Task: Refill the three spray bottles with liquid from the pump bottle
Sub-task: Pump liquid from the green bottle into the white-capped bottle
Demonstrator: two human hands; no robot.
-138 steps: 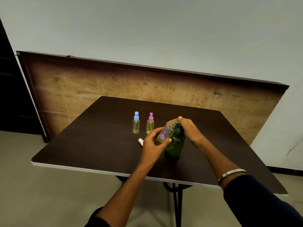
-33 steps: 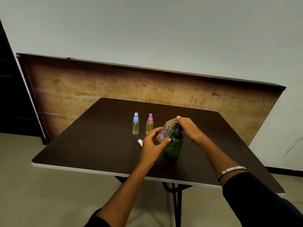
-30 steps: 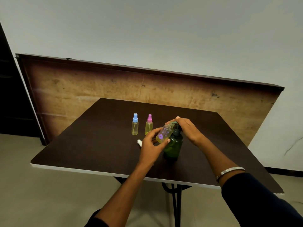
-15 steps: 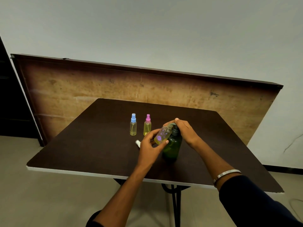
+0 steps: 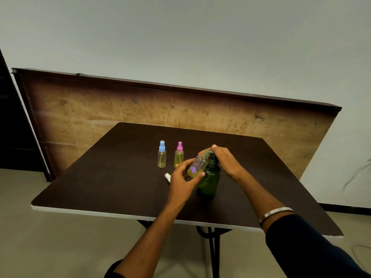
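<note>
My left hand [image 5: 183, 177] holds a small clear spray bottle with purple flower prints [image 5: 197, 165], uncapped and tilted, its open neck up against the spout of the dark green pump bottle [image 5: 208, 180]. The pump bottle stands on the dark table [image 5: 112, 177]. My right hand [image 5: 224, 160] rests on top of the pump head, fingers curled over it. Behind and to the left stand a blue-capped spray bottle [image 5: 161, 154] and a pink-capped spray bottle [image 5: 178, 155], both upright with yellowish liquid inside. A white spray cap [image 5: 167, 176] lies on the table beside my left hand.
A large brown wooden board [image 5: 100, 117] leans against the white wall behind the table. The table's white front edge [image 5: 90, 211] runs below my forearms, with black metal legs [image 5: 210, 237] underneath. Bare tabletop extends left and right of the bottles.
Both hands keep the same hold on the flowered bottle and the pump head. The camera has drifted slightly; the bottles on the table have not moved.
</note>
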